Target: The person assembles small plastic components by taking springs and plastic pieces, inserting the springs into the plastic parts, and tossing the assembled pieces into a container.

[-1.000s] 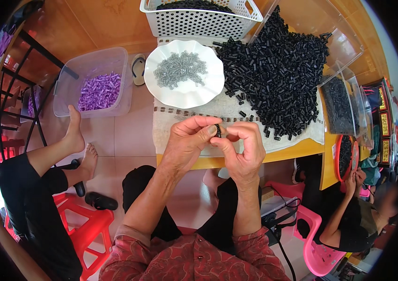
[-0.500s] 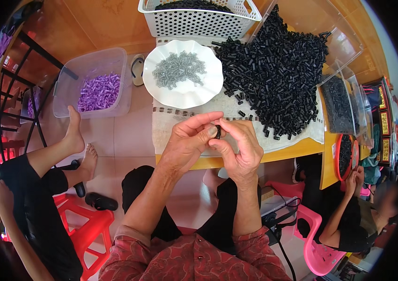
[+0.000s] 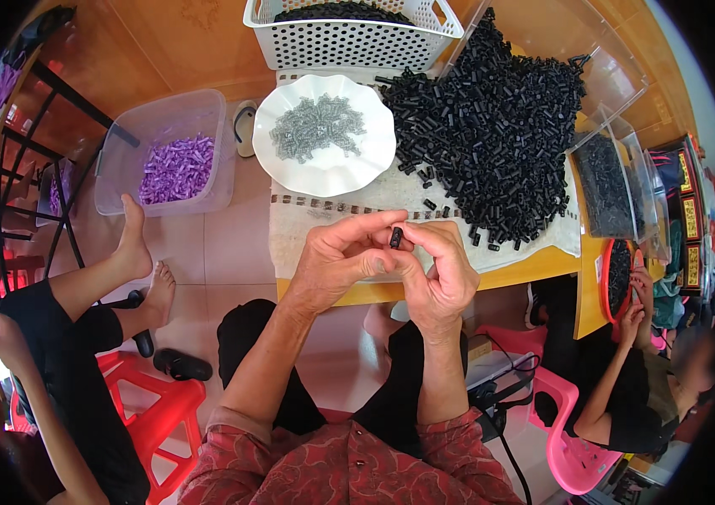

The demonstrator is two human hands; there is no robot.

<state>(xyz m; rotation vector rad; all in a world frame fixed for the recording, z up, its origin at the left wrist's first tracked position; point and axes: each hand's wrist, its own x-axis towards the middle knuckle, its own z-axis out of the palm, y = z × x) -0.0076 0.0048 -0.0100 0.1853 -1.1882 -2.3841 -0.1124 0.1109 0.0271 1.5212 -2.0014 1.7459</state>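
Observation:
A small black ribbed cylindrical piece (image 3: 396,238) sits between my fingertips, just over the table's front edge. My right hand (image 3: 440,273) has it pinched by thumb and index finger. From the other side my left hand (image 3: 336,257) curls round it, its index fingertip meeting the piece's upper end and its thumb slightly below. Some of the fingers behind the piece are hidden. Beyond my hands, a white wavy-rimmed plate (image 3: 272,172) carries a heap of small clear pieces (image 3: 317,128). A large pile of similar black pieces (image 3: 500,126) spreads at the right.
A white perforated basket (image 3: 357,46) stands at the back. Clear bins (image 3: 614,181) line the right side. On the floor at left is a clear tub (image 3: 225,151) of purple pieces, near a red stool (image 3: 156,404). At right a person (image 3: 627,396) works by a red tray (image 3: 606,286).
The black piece has turned more upright and shows more of its side. My left thumb has slid down off it. Both hands have shifted slightly toward me.

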